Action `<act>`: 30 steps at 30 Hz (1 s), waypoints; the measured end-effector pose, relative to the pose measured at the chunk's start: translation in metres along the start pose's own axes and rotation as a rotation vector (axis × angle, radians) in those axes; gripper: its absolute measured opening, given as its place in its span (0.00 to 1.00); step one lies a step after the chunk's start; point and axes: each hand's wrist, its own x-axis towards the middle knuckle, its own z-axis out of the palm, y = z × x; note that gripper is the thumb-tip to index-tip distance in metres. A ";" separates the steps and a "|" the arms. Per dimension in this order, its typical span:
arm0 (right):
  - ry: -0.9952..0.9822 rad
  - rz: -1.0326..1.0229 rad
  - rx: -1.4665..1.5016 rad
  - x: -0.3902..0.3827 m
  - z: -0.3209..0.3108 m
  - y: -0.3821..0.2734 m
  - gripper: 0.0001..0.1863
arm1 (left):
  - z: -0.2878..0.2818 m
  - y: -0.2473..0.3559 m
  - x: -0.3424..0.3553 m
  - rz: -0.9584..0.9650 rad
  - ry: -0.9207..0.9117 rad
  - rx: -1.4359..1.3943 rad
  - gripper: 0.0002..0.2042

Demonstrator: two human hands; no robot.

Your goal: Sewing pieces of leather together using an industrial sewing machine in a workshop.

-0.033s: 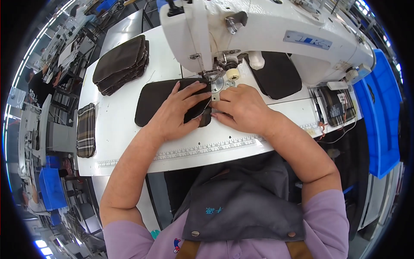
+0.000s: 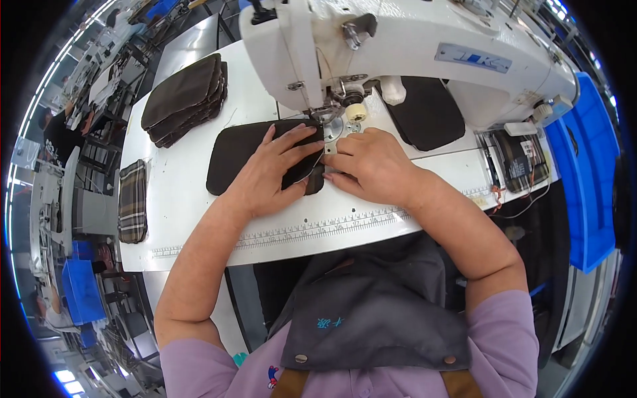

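Observation:
A dark brown rounded fabric pad (image 2: 232,159) lies at the needle area (image 2: 326,114) of a white sewing machine (image 2: 391,36). My left hand (image 2: 272,172) rests on this pad with fingers spread, its fingertips near the presser foot. My right hand (image 2: 368,166) is curled at the pad's right edge just right of the needle, fingertips closed on the fabric. A small dark piece (image 2: 313,186) shows under the pad's lower right corner. Another dark pad (image 2: 428,113) lies under the machine arm, right of the needle.
A stack of dark pads (image 2: 179,96) sits back left, a plaid pad (image 2: 133,202) at the left edge. A plaid bundle (image 2: 514,169) with cords lies at right, beside a blue tray (image 2: 584,172). Co-workers (image 2: 53,126) and workbenches line the left. A printed ruler (image 2: 279,235) runs along the front edge.
The view has shifted very slightly. My hands and the pad stay in much the same place at the needle.

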 end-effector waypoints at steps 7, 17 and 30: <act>-0.022 0.007 -0.016 -0.001 -0.001 -0.001 0.11 | 0.005 0.003 -0.004 0.023 -0.019 0.082 0.29; -0.027 0.063 -0.087 0.001 0.001 0.002 0.12 | 0.013 0.002 0.003 -0.028 0.087 0.107 0.29; 0.007 -0.165 0.118 -0.006 -0.004 0.000 0.04 | 0.021 -0.010 -0.001 0.237 0.282 0.013 0.11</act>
